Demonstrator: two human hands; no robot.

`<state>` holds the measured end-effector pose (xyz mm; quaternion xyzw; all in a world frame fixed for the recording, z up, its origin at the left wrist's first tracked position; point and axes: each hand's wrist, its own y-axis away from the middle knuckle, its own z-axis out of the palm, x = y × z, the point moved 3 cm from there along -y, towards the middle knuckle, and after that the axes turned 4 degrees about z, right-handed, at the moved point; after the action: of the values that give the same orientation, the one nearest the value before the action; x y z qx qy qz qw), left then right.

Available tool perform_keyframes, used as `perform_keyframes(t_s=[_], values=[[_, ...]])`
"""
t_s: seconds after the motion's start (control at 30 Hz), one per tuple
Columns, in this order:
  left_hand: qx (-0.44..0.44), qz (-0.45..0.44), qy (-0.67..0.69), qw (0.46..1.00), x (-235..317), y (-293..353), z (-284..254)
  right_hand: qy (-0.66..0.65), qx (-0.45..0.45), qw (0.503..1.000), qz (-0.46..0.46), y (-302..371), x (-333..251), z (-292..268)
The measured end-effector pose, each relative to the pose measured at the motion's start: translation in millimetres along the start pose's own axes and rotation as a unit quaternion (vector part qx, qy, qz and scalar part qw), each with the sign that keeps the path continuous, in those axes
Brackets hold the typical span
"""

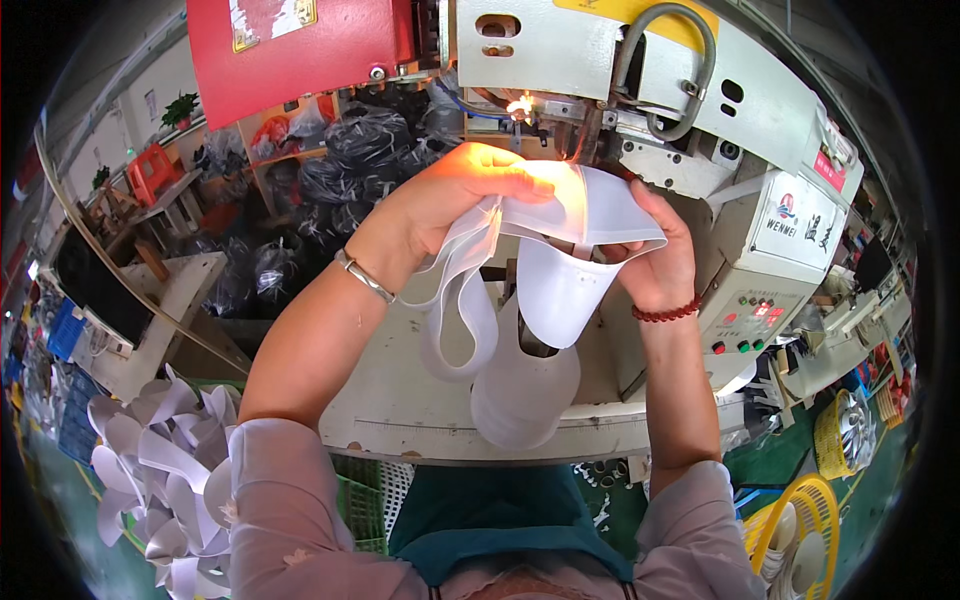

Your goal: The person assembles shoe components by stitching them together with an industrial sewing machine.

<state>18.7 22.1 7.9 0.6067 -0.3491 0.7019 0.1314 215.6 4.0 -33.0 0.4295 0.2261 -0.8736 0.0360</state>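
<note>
Between both my hands hangs a white piece that looks like a shoe upper [555, 285], with a rounded tongue and looped bands drooping from it. My left hand [480, 185] pinches its upper left edge, thumb on top. On the right end, my right hand [660, 250] grips it with the thumb above and fingers beneath. The top edge is held just below the machine's working head [575, 120], under a bright light; whether it touches the head I cannot tell. Below it, a white rounded flat piece [525, 405] rests on the worktable [400, 430].
A red housing [300, 55] and a white machine arm [540, 50] overhang my hands. To the right stands a control box [750, 310] with buttons. Many white curved pieces [165, 470] are heaped at lower left. A yellow basket [830, 520] holds white parts. Black bags [365, 140] fill the back.
</note>
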Motion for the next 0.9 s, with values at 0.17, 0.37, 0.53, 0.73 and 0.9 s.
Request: perform_keyframes(t_s=[0.17,0.37,0.53,0.73,0.9], values=[[0.018,-0.002,0.064,0.998,-2,2,-2,-0.052,0.002,0.998,0.026,-5,5,0],[0.037,-0.006,0.050,0.998,-12,-6,-12,-0.090,0.023,0.995,0.027,-9,7,3],[0.030,-0.014,0.083,0.996,-13,-8,-9,-0.104,0.013,0.994,0.035,-14,10,-1],[0.014,-0.013,0.081,0.997,-16,-9,-13,-0.118,0.020,0.992,0.039,-14,12,-9],[0.007,-0.014,0.087,0.996,-18,-10,-16,-0.114,0.034,0.992,0.035,-12,11,-5]])
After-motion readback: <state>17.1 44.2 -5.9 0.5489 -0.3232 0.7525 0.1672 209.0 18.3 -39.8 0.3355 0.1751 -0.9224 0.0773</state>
